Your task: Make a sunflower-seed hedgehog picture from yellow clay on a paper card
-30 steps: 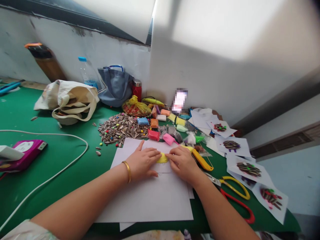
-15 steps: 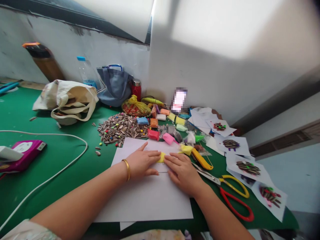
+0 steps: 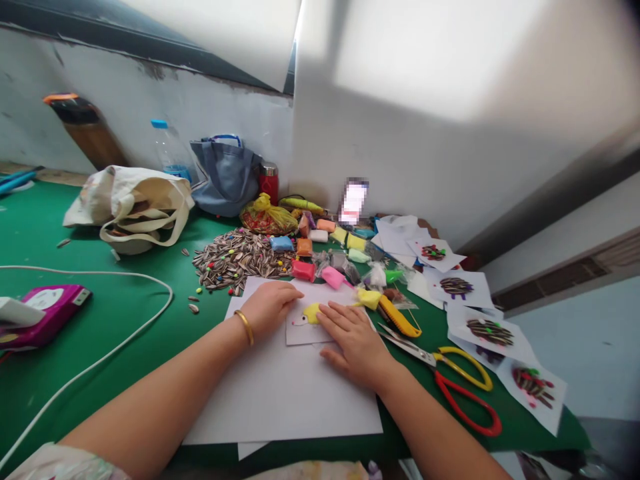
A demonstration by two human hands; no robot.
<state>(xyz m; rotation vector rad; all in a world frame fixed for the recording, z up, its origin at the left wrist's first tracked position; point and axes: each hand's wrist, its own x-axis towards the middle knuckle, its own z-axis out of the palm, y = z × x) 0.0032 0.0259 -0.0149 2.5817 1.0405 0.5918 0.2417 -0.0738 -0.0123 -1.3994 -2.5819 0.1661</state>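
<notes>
A small drawing card (image 3: 299,337) rests on larger white paper (image 3: 280,400). On the card is a flattened piece of yellow clay (image 3: 311,313), with a dark eye and a small pink mark at its left. My right hand (image 3: 356,343) lies flat over the clay's right part, fingers stretched, hiding that side. My left hand (image 3: 270,308) is at the card's upper left, palm down with fingers extended and slightly bent, apart from the clay. Nothing shows in its fingers.
Scissors (image 3: 435,360) and a yellow utility knife (image 3: 400,317) lie to the right, near finished seed pictures (image 3: 490,332). Behind are clay packets (image 3: 303,270) and a sunflower seed pile (image 3: 235,260). A white cable (image 3: 167,293) crosses the left side.
My left hand has lifted off the yellow clay and moved up and left, uncovering the eye and pink mark. My right hand stays on the clay.
</notes>
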